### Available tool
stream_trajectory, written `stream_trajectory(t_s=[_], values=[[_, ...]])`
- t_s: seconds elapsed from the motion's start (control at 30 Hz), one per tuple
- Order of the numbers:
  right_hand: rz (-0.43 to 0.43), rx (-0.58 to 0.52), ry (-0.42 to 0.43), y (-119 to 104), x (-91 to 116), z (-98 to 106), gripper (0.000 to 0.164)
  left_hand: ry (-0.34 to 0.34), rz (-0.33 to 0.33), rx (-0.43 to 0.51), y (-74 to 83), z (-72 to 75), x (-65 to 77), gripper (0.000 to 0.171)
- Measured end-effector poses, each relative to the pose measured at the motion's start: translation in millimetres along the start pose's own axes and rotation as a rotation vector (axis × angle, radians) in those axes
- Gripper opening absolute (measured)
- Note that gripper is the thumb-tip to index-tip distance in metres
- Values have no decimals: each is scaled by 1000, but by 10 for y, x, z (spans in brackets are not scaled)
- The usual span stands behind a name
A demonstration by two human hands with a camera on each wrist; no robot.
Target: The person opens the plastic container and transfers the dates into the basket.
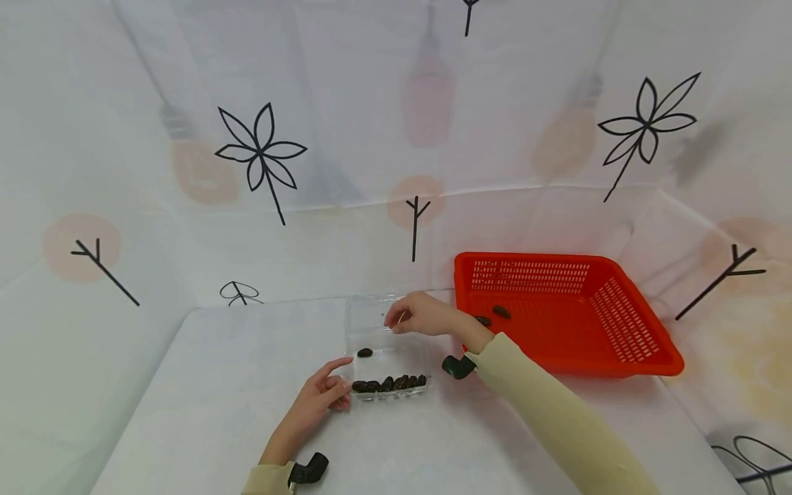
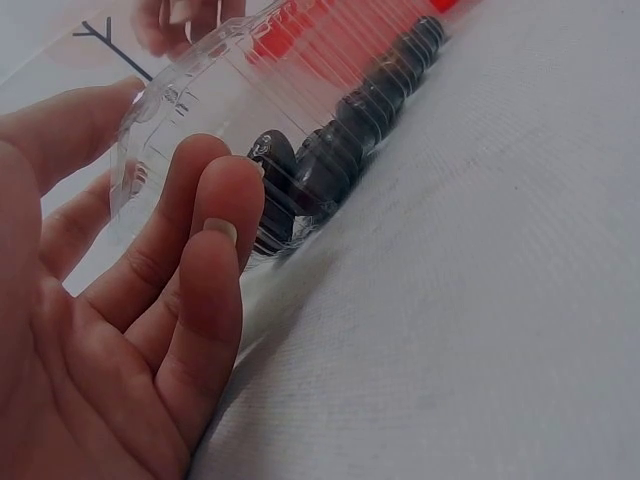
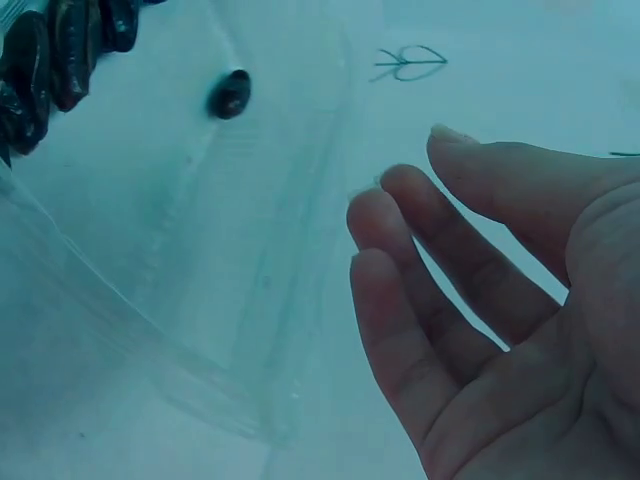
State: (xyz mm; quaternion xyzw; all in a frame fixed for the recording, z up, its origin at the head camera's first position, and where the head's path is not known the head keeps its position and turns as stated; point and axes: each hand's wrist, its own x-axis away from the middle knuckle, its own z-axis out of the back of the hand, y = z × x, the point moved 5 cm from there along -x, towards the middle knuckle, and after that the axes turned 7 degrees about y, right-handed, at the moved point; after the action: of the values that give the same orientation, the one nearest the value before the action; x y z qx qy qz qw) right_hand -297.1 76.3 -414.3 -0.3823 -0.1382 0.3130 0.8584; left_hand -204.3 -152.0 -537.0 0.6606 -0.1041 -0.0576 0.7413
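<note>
A clear plastic clamshell box (image 1: 396, 366) lies opened on the white table, its lid folded back. Along its near wall stands a row of several dark, glossy, oval date-like fruits (image 1: 388, 385). One more dark oval fruit (image 1: 365, 353) lies apart from them, near the left side of the box. My left hand (image 1: 318, 395) rests at the box's left edge, fingertips against the clear wall, the index finger stretched forward. Over the lid hangs my right hand (image 1: 427, 315), its fingers loosely bent. In the right wrist view nothing sits between those fingers (image 3: 385, 300).
A red plastic basket (image 1: 643, 323) with slotted walls stands right of the box, close by the right forearm. Inside it, at the left, lie dark oval fruits (image 1: 501, 311). A white printed cloth (image 1: 346, 240) rises behind the table.
</note>
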Motion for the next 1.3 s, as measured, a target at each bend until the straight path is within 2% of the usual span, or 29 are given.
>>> stream_trajectory(t_s=[0.3, 0.57, 0.87, 1.07, 1.3], values=[[-77, 1, -168, 187, -139, -277, 20, -3, 2, 14, -3, 4, 0, 57], [-114, 48, -284, 139, -197, -398, 21, -3, -7, 9, -13, 16, -24, 56], [-225, 37, -492, 218, -174, -670, 22, -1, 0, 1, -21, 4, -20, 57], [-221, 70, -530, 196, -203, -785, 20, 5, -7, -7, -7, 10, -15, 56], [-194, 155, -516, 219, -259, -876, 14, 0, -15, 8, -21, 12, -16, 55]])
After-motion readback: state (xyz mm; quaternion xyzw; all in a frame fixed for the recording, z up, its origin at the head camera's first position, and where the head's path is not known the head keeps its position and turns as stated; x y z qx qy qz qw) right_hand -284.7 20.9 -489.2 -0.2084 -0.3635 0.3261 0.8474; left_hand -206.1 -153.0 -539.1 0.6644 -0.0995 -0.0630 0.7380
